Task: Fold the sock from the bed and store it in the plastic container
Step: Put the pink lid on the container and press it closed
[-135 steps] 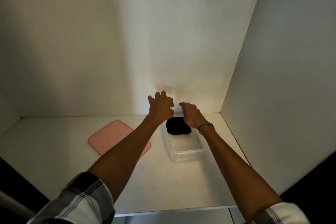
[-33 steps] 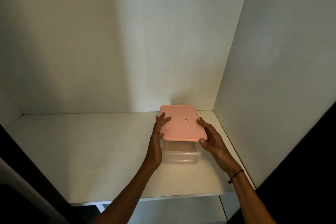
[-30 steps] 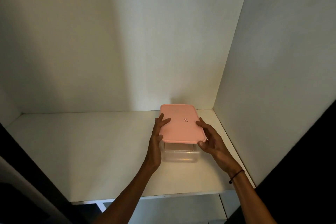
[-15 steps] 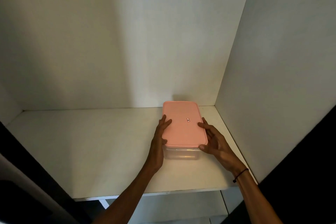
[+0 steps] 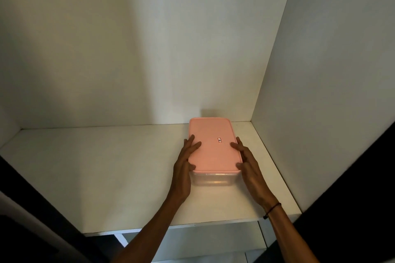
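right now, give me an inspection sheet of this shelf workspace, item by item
surface: white shelf, bare apart from the box
job's things: clear plastic container near the right rear corner, pink lid lying flat on top; sock not visible, the lid hides the inside
clutter: nothing seen
grippers: left hand on the lid's left edge, right hand on its right edge, fingers spread over the rim, palms along the container's sides
cables: nothing seen; only a dark cord bracelet on the right wrist
surroundings: white back wall and right side panel of a cabinet; dark areas at the lower corners
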